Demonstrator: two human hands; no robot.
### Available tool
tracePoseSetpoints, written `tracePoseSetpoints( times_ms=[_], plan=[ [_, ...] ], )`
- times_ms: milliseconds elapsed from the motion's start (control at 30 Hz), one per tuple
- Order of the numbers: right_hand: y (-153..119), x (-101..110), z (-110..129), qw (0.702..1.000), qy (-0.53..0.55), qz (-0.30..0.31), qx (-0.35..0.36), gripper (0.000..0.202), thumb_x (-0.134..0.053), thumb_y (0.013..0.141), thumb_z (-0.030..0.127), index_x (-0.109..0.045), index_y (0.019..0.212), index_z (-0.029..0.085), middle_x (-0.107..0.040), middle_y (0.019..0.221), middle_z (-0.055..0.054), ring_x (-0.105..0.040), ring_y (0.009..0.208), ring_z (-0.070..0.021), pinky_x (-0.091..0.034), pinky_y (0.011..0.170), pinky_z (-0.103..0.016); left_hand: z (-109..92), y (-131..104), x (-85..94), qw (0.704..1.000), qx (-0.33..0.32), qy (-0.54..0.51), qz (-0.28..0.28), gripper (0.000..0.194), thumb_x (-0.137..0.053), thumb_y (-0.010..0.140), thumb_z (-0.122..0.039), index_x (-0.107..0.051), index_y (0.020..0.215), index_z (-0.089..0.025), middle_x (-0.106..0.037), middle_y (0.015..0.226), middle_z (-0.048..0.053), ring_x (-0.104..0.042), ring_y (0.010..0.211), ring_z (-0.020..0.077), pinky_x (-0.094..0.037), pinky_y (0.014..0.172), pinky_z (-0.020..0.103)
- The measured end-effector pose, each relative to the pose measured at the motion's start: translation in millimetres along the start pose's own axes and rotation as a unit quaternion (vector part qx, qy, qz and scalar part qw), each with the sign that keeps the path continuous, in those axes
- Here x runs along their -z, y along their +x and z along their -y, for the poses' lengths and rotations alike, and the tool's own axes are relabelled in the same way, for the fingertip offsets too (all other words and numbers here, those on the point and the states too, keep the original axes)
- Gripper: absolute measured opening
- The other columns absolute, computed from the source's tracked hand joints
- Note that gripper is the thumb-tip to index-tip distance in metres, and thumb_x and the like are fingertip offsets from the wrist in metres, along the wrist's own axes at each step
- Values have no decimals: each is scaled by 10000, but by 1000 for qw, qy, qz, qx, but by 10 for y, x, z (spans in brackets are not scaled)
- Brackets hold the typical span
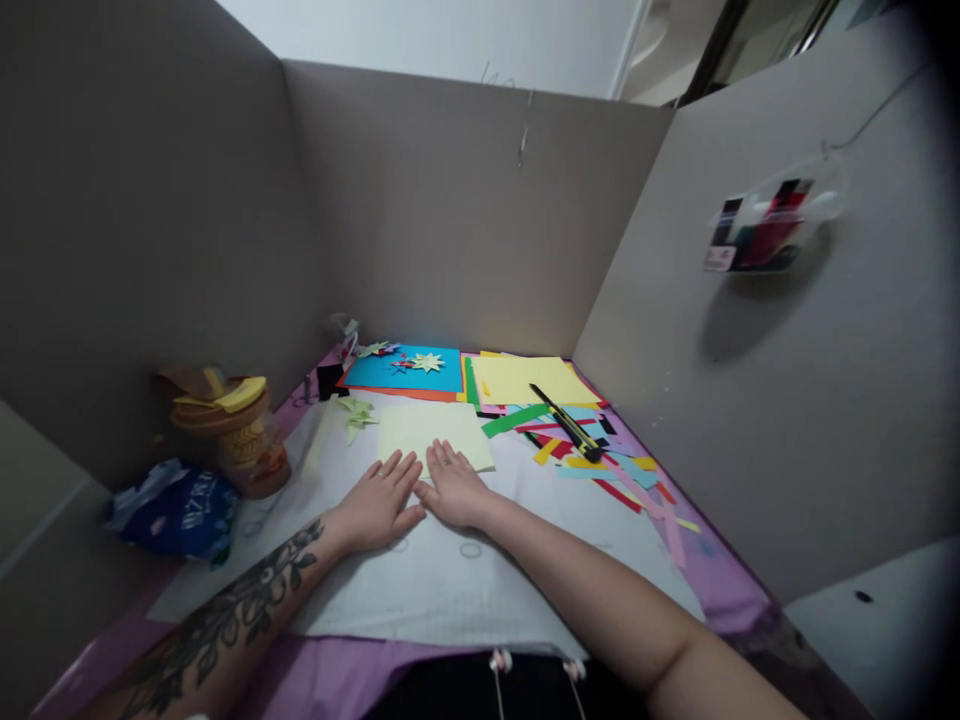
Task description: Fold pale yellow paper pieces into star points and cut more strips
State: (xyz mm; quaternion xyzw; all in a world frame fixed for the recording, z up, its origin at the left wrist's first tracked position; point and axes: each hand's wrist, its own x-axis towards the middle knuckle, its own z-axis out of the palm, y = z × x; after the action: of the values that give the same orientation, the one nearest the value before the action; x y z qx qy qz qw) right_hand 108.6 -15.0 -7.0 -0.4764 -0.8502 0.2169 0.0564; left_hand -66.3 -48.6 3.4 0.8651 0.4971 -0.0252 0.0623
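Note:
A pale yellow sheet of paper (pixel 431 425) lies flat in the middle of the white-covered table. My left hand (pixel 381 505) rests flat at its near left edge, fingers stretched out. Beside it, my right hand (pixel 454 485) lies flat with its fingertips on the sheet's near edge. The two hands nearly meet at the thumbs, and neither grips anything. Just left of the sheet sits a folded light green paper piece (pixel 357 416). A black and yellow utility knife (pixel 568 425) lies on scattered coloured paper strips (pixel 544 450) to the right.
Paper stars (pixel 427 363) lie on a blue sheet (pixel 450 378) at the back; yellow sheets (pixel 532 380) are beside it. At left stand a lidded cup (pixel 251 450) and a blue packet (pixel 180 512). Grey partitions (pixel 465 220) enclose the table, and a clear pouch (pixel 772 225) hangs at right.

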Motion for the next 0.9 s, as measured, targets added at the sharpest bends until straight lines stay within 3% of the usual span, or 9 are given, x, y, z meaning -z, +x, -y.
tracePoseSetpoints(
  times_ms=[233,567,733,833,900],
  plan=[
    [-151,62,-356,997,-51,4,-52,859,-258,861,625,-77,1457,32,11,1524,-160,54,1405,-256,-22,1117,-439,12,6,-32,1000,6,10,2,685,-279,884,-551,-230,1450,-167,-173,1518,105,-131,1391,315,-204,1085,473],
    [-316,146,-704,984,-117,10,-133,912,-254,816,690,-6,1468,103,68,1526,-105,82,1397,-298,44,1056,-600,6,-1,-13,1000,9,0,5,703,-273,882,-556,-201,1458,-159,-152,1522,106,-118,1393,315,-195,1087,481],
    [-347,141,-572,969,-165,-67,-174,871,-302,837,632,-113,1458,52,11,1528,-147,136,1381,-333,65,1045,-608,16,0,-39,1000,8,-7,-4,688,-280,882,-553,-203,1458,-184,-160,1523,98,-127,1394,306,-192,1086,480],
    [-302,145,-336,978,-159,-101,-92,760,-329,871,538,-161,1457,85,-31,1534,-112,117,1391,-297,52,1078,-553,29,-4,-39,1000,6,-12,-16,682,-303,874,-559,-221,1452,-207,-192,1519,89,-151,1389,305,-210,1077,479],
    [-228,132,-149,990,-121,-71,-24,701,-299,892,515,-203,1451,103,-113,1527,-110,35,1403,-272,17,1100,-517,37,-4,-32,1000,2,-10,-23,686,-312,867,-567,-234,1448,-210,-222,1511,90,-176,1382,311,-222,1069,483]
  ],
)
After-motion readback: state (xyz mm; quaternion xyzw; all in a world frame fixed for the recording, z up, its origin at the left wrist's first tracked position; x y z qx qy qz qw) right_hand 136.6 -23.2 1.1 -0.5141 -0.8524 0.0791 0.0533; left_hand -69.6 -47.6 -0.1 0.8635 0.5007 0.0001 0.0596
